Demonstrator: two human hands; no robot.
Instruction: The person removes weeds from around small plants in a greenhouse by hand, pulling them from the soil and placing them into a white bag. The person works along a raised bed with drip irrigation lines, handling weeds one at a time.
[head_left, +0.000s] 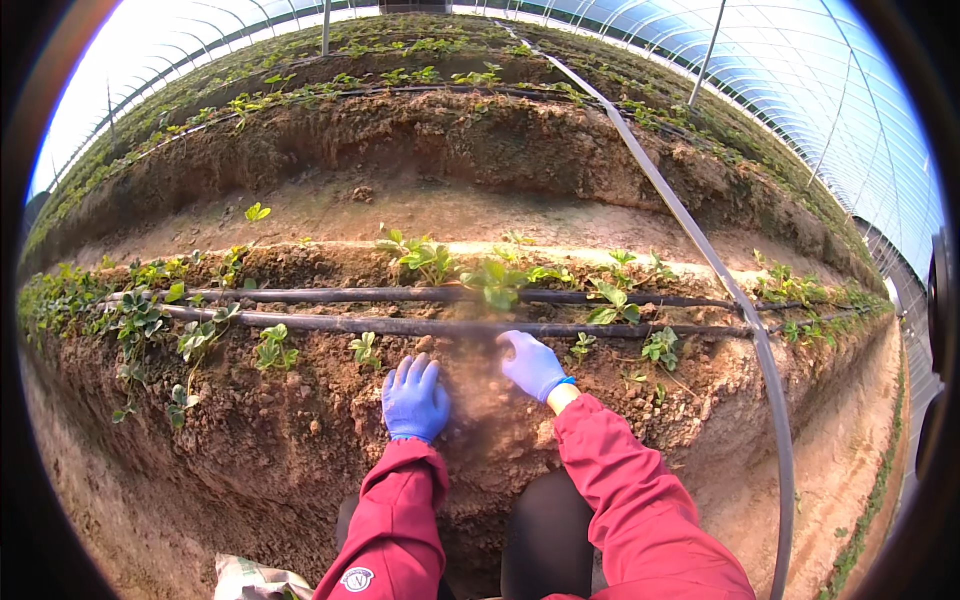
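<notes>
My left hand (416, 399), in a blue-purple disposable glove, lies palm down on the bare soil (315, 427) of a raised bed. Its fingers are slightly apart and no object shows in it. To the right, my right hand (531, 367), gloved alike, reaches to the soil just below the nearer black irrigation pipe (300, 322). Its fingers curl inward; a blurred patch beside them hides whether they pinch anything. A small strawberry-like seedling (364, 350) grows just beyond my left fingertips. Another small seedling (581, 347) stands right of my right hand, and a larger leafy plant (495, 281) grows past the pipes.
A second black pipe (337, 295) runs parallel behind the first. A grey flat hose (705, 244) crosses the beds on the right. Denser foliage (139, 315) covers the bed's left end. A pale bag (259, 579) lies at lower left. Beyond a furrow (420, 201) are more planted beds under a plastic tunnel.
</notes>
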